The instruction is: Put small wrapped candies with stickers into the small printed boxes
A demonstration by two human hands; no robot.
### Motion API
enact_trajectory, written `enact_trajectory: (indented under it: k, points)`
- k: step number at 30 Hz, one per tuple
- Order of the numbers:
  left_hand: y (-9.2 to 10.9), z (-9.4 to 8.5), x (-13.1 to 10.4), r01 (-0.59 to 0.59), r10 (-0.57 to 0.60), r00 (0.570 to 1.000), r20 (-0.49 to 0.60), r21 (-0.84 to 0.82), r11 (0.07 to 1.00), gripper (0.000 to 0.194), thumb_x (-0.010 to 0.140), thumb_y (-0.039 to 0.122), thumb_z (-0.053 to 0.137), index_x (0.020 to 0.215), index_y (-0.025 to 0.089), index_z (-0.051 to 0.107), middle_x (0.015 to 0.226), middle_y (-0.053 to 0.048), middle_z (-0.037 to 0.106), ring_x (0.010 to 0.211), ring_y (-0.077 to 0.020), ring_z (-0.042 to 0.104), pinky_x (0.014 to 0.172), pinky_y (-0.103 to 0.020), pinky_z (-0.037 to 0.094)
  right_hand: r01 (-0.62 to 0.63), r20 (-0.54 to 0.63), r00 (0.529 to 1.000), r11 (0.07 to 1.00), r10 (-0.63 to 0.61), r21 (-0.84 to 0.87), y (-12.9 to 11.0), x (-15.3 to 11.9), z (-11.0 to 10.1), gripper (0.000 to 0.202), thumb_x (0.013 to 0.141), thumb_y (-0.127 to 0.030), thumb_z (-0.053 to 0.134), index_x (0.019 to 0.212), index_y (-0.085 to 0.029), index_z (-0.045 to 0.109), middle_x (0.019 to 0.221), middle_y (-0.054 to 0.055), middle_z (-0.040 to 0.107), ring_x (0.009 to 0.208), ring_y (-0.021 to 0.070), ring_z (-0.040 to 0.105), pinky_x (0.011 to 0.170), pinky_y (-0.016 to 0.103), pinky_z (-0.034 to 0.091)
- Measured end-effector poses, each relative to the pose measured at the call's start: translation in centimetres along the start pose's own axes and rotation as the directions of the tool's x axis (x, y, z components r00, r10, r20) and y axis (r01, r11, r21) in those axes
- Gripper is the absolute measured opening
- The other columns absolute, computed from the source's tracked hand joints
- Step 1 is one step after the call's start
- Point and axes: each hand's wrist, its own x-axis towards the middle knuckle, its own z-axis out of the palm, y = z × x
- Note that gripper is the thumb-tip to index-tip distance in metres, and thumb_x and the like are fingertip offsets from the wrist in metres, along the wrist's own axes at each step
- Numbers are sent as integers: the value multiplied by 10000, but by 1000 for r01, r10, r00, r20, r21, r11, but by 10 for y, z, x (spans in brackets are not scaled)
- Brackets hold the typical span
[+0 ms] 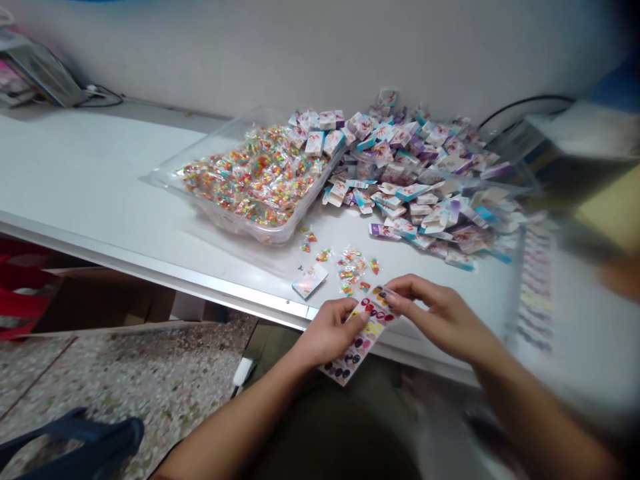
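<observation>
My left hand (pixel 333 331) grips a sheet of small round stickers (pixel 361 343) by its left side, thumb on top. At the sheet's upper right corner, the thumb and fingers of my right hand (pixel 437 317) pinch the edge; whether a single sticker is between them I cannot make out. Rows of red, yellow, pink and dark stickers show on the sheet, which slants over the table's front edge. Just beyond it lie several small clear packets of colourful pieces (pixel 351 265). A small printed box (pixel 310 281) rests left of these packets.
A clear plastic tub (pixel 280 235) full of colourful packets stands at centre. Behind and right of it spreads a heap of small printed boxes (pixel 407 193). More sticker sheets (pixel 536 293) lie at right. Below left are a cardboard box (pixel 110 300) and a dark stool (pixel 75 440).
</observation>
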Motion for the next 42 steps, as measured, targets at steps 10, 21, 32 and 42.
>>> enact_trajectory:
  k: [10, 21, 32, 42]
  points:
    - [-4, -2, -8, 69, -81, 994, -75, -153, 986, 155, 734, 294, 623, 795, 154, 598, 652, 22, 563, 554, -92, 453, 545, -208, 313, -52, -56, 997, 993, 46, -111, 20, -8, 47, 243, 901, -418, 556, 1030, -235, 649, 990, 55, 678, 883, 202, 619, 785, 337, 491]
    - [-19, -17, -12, 153, -154, 988, -15, -57, 987, 199, 786, 331, 601, 793, 132, 601, 685, 1, 568, 602, -109, 487, 580, -226, 364, -215, 210, 963, 947, 166, 238, 10, -2, 38, 244, 897, -429, 560, 879, -201, 644, 759, 6, 669, 735, 161, 621, 692, 279, 482]
    - [-16, -9, -15, 103, -116, 992, -46, -229, 968, 229, 761, 265, 630, 922, 198, 481, 659, 50, 576, 578, -107, 542, 576, -219, 408, -48, -33, 998, 999, 49, 18, 23, -6, 60, 184, 927, -363, 532, 999, -243, 651, 999, 34, 679, 944, 193, 620, 849, 326, 475]
    - [-9, -5, -19, 160, -279, 948, -153, -526, 835, 509, 658, 550, 779, 890, 122, 631, 757, -50, 693, 679, -153, 663, 691, -289, 552, 202, 23, 979, 969, -201, -144, 13, -20, 57, 130, 968, -251, 447, 957, -225, 574, 877, 43, 627, 833, 178, 589, 749, 311, 465]
